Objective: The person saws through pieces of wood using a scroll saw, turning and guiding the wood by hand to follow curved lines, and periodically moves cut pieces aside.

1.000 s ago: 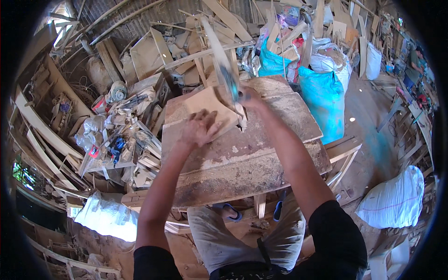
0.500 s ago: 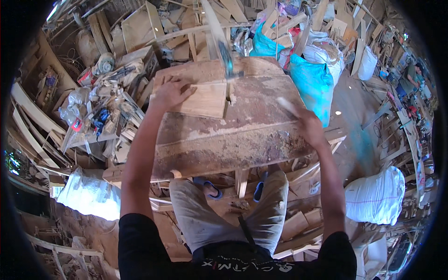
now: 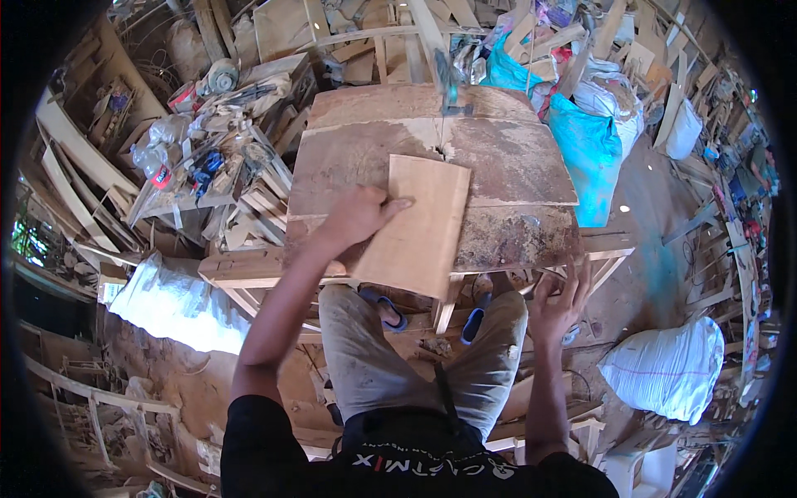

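A flat wooden board (image 3: 423, 224), pale brown with one slightly curved edge, is tilted over the front of the worn wooden worktable (image 3: 506, 162). My left hand (image 3: 363, 214) grips its left edge, the thumb on the top face and the fingers curled. My right hand (image 3: 559, 303) is off the table's front right edge, empty, with its fingers apart. Beyond the board, a bluish metal saw head (image 3: 451, 93) hangs from a wooden arm (image 3: 427, 37) above a slot in the tabletop.
A turquoise sack (image 3: 585, 158) stands against the table's right side. Scrap wood, a plastic bottle (image 3: 154, 166) and a motor-like round part (image 3: 222, 76) crowd the left. White sacks (image 3: 668, 365) sit on the floor at the right. A person (image 3: 757, 170) is at the far right.
The board has come away from the saw head toward me and turned, with my left hand. My right hand has dropped below the table edge, and the pale strip it held is gone.
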Demonstrator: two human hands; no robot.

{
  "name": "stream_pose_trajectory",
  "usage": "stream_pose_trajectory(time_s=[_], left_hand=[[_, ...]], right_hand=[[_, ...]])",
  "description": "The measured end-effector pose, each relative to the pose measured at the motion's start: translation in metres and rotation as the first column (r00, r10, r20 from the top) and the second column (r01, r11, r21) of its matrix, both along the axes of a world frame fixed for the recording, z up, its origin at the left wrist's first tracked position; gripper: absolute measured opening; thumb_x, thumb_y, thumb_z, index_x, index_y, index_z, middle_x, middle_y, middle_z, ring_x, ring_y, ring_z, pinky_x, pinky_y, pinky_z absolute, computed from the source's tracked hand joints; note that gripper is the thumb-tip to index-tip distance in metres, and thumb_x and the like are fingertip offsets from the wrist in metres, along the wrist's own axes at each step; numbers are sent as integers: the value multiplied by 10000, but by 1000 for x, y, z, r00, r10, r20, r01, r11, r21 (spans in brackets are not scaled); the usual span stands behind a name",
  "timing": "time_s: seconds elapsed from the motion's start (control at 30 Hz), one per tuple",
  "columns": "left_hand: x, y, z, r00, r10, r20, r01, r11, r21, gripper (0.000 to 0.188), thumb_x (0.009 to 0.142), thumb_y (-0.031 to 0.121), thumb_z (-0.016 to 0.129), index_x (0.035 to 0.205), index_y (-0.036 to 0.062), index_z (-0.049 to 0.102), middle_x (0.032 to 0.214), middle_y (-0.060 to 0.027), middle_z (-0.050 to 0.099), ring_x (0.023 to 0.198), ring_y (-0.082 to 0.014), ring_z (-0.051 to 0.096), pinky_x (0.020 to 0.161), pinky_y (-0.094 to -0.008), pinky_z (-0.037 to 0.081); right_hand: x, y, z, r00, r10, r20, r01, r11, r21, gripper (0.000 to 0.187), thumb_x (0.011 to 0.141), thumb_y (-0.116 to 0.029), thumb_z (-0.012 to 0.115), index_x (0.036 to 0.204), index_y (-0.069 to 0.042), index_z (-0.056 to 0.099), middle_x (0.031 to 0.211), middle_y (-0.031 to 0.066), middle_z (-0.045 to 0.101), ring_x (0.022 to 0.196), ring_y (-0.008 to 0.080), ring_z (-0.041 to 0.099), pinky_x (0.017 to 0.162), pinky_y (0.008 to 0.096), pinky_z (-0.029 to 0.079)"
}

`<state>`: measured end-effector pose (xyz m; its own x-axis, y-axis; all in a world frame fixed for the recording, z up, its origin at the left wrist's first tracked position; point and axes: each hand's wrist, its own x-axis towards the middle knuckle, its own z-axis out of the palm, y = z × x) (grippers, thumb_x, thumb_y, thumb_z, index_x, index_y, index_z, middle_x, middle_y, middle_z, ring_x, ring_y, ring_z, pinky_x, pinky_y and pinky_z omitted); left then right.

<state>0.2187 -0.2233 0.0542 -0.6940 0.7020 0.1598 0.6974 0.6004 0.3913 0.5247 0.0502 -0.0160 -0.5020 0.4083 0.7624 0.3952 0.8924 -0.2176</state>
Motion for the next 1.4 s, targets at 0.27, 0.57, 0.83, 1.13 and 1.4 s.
stream_pose_trajectory(time_s=[0.27, 0.57, 0.83, 1.13, 1.4], left_hand=[[10, 68, -20, 989, -110, 98, 104, 993, 64, 644, 1085, 521, 576, 742, 0, 736, 551, -140, 651, 642, -362, 732, 721, -510, 587], [-94, 123, -49, 949, 316, 12, -291, 857, 425, 481, 979, 279, 613, 1410, 65, 606, 1346, -323, 635, 1293, -516, 592, 1110, -603, 457], [-102, 162, -57, 927, 371, -57, -342, 896, 283, 574, 970, 315, 623, 1475, 54, 550, 1530, -321, 495, 1524, -492, 344, 1286, -662, 175], [-119, 168, -53, 922, 385, -37, -365, 898, 245, 538, 957, 300, 605, 1429, 42, 584, 1515, -317, 507, 1507, -493, 361, 1285, -654, 181], [-123, 171, -51, 918, 393, -54, -366, 891, 267, 509, 965, 314, 610, 1399, 49, 610, 1468, -306, 545, 1452, -477, 420, 1258, -645, 236]], right_hand=[[-44, -60, 59, 646, 625, 438, -563, 778, -279, 1097, 728, -596, 907, 1636, -188, 446, 1714, 187, 319, 1601, 449, 241, 1294, 628, 233], [-92, -41, 53, 611, 610, 504, -541, 787, -298, 1182, 698, -674, 898, 1664, -204, 406, 1740, 184, 273, 1622, 466, 184, 1292, 650, 240], [-108, -30, 60, 612, 649, 452, -568, 759, -319, 1069, 721, -587, 929, 1596, -132, 515, 1689, 229, 354, 1582, 485, 276, 1260, 604, 347], [-124, -22, 58, 614, 649, 450, -590, 756, -285, 1044, 733, -585, 922, 1584, -125, 530, 1675, 230, 374, 1573, 488, 291, 1260, 599, 352], [-130, -16, 59, 603, 656, 454, -586, 750, -305, 1047, 716, -552, 941, 1586, -139, 530, 1676, 214, 374, 1575, 460, 301, 1264, 580, 353]])
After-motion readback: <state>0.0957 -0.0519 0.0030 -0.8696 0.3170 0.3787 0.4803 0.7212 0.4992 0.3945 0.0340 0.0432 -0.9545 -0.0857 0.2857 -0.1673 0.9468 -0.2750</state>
